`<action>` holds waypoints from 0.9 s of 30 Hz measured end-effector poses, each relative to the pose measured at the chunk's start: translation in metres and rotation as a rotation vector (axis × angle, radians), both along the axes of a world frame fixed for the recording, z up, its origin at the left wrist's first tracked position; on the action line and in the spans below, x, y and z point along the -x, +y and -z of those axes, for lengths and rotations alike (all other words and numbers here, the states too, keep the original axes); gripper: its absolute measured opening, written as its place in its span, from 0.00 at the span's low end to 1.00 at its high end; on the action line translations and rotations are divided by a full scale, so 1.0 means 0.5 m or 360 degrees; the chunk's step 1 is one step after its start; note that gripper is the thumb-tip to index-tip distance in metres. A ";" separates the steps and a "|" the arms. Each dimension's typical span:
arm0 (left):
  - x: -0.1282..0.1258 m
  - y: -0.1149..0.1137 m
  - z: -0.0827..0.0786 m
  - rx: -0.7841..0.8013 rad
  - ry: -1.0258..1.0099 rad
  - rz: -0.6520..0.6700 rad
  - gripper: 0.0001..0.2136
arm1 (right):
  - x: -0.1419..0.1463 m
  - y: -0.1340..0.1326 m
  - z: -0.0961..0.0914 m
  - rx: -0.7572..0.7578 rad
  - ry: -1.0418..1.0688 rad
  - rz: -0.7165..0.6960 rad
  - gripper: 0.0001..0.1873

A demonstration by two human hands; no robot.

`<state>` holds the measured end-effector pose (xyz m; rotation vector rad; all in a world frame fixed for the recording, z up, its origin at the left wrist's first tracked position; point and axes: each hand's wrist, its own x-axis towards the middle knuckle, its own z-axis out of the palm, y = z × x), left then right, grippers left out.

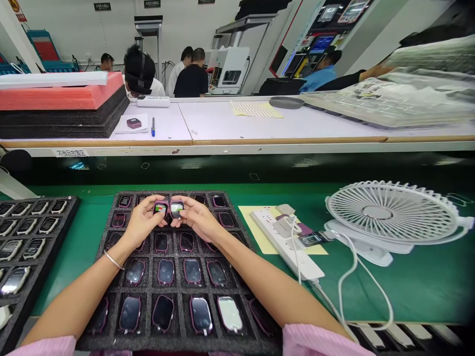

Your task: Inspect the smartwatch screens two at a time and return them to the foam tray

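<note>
My left hand (146,218) grips a purple-framed smartwatch body (161,207) whose lit screen shows coloured blocks. Right beside it, my right hand (196,216) pinches a second smartwatch body (176,208), its screen lit pale with some green. Both are strapless and held side by side above a black foam tray (147,277). The tray's square pockets hold several more purple-framed watch bodies, mostly dark-screened; one near the front, a watch body (229,314), looks whitish. My forearms cover some of the pockets.
Left stands another foam tray (70,217) of light-framed watch bodies. To the right are a white power strip (285,242) with cables and a white fan (393,212). A raised shelf (218,118) crosses behind, bearing foam sheets (63,99), a pen (153,126) and plastic-wrapped trays (393,101). Several people sit beyond.
</note>
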<state>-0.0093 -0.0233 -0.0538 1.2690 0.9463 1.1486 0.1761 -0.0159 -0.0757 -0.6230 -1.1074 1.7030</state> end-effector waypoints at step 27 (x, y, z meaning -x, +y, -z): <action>0.002 -0.002 0.005 0.0076 0.0077 0.0037 0.19 | 0.000 -0.005 0.004 -0.0032 -0.0150 0.0080 0.15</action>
